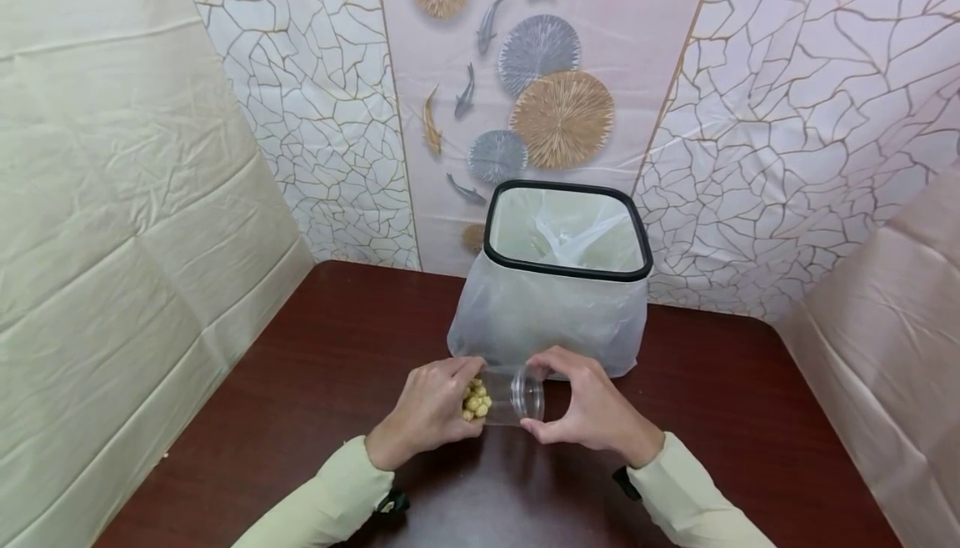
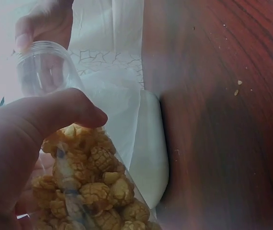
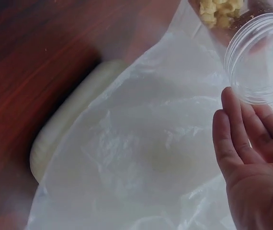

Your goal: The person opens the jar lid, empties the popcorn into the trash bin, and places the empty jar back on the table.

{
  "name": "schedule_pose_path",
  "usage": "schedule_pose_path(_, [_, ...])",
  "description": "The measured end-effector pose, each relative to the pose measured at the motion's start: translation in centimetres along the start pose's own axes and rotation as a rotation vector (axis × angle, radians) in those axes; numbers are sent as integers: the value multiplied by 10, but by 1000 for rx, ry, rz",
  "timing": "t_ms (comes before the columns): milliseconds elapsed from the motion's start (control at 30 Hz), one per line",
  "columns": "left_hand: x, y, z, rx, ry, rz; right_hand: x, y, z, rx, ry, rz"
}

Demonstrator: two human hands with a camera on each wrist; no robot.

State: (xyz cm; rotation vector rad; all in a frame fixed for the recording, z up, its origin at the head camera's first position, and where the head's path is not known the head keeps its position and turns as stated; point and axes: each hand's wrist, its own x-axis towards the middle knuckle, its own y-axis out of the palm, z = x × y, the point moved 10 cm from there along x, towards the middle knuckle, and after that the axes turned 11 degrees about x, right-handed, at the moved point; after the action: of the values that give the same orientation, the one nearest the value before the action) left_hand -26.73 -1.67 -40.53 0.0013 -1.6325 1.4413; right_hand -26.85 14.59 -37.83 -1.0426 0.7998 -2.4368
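A clear plastic jar (image 1: 501, 398) lies sideways between both hands, low in front of the bin. Popcorn (image 2: 96, 194) fills the end on the left; the rest of the jar looks see-through. My left hand (image 1: 435, 402) grips that popcorn end, thumb and fingers around its wall. At the other end, my right hand (image 1: 592, 404) holds the ringed rim (image 3: 251, 57) between thumb and fingertips. Fingers (image 3: 230, 134) of the right hand touch the rim from below in the right wrist view. Whether a clear lid covers the mouth I cannot tell.
Just behind the hands stands a white bin (image 1: 551, 314) with a black rim (image 1: 566, 268) and a translucent bag (image 3: 141, 143) draped over it. Small crumbs (image 2: 238, 87) lie on the dark red-brown table (image 1: 352, 323). Fabric hangs around the sides and back.
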Motion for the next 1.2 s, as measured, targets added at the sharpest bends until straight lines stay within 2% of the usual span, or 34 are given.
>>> schedule_pose_path(167, [2,-2,-1,-17,0,10,-1,-2,7,-20,-34,1])
schedule_pose_path(367, [7,-7,-2,-44,7,-10,-1,-6,16,-29,-82,-1])
schedule_pose_path(600, [12,-11,-1,-70,8,-14,1,-10,21,-42,-91,19])
schedule_pose_path(867, [17,-4,-2,-160,7,89,-1,-12,27,-71,-117,27])
schedule_pose_path(967, [18,4,-2,-251,14,166,-2,-11,37,-99,-200,26])
schedule_pose_path(1100, [12,16,1,-368,32,283,-2,-5,52,-153,-326,52])
schedule_pose_path(1200, [8,18,6,-394,21,314,0,0,55,-144,-346,96])
